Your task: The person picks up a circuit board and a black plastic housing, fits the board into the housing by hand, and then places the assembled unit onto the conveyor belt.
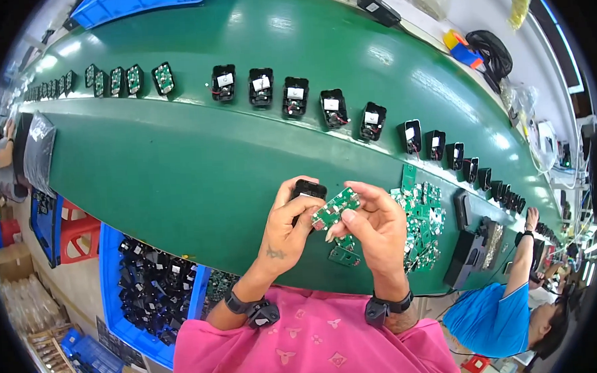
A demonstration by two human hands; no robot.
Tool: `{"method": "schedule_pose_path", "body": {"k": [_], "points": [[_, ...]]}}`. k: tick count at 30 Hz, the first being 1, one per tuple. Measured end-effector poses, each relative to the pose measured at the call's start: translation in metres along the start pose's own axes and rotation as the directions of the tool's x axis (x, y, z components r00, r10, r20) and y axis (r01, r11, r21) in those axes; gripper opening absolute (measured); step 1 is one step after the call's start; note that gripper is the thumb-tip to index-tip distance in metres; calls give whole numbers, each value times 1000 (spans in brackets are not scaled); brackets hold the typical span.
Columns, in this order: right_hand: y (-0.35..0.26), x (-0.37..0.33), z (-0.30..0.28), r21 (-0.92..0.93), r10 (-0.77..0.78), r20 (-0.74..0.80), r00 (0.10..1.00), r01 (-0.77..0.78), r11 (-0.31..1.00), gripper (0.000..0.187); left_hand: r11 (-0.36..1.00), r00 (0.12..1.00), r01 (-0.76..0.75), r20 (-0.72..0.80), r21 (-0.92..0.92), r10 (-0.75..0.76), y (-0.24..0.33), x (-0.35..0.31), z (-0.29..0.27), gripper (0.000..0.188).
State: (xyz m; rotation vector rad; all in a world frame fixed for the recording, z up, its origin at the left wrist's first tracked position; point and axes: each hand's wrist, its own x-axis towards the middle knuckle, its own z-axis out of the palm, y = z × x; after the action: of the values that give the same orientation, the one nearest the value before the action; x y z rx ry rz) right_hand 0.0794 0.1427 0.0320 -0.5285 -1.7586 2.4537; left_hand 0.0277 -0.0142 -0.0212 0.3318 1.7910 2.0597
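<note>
Black housing (308, 189) gripped in closed left hand (288, 228), raised above belt (197, 164). Green board (335, 208) pinched by right hand (378, 226) fingertips, edge touching housing, apparently for seating. Board pile (423, 224) just right of housing, within reach.

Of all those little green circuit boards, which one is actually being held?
The green circuit board pinched in the right hand, raised against the black casing in the left hand. The others lie in a pile on the green table.

Electronics assembly line in a factory. Long green conveyor belt (197, 157) carrying a row of black housings (294, 96) and green boards (134, 79); pile of circuit boards (423, 221); blue bins (112, 274) of parts alongside; co-worker (497, 311) seated further down.
</note>
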Motion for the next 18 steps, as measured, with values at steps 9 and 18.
{"method": "schedule_pose_path", "body": {"k": [9,18], "points": [[14,-1,5,-193,-5,-23,1000,1,981,38,974,986,-161,60,159,154,2,-4,-9,31],[32,19,6,-324,29,-115,993,-65,944,37,941,978,182,148,-286,-144,-1,16,-17,63]]}}
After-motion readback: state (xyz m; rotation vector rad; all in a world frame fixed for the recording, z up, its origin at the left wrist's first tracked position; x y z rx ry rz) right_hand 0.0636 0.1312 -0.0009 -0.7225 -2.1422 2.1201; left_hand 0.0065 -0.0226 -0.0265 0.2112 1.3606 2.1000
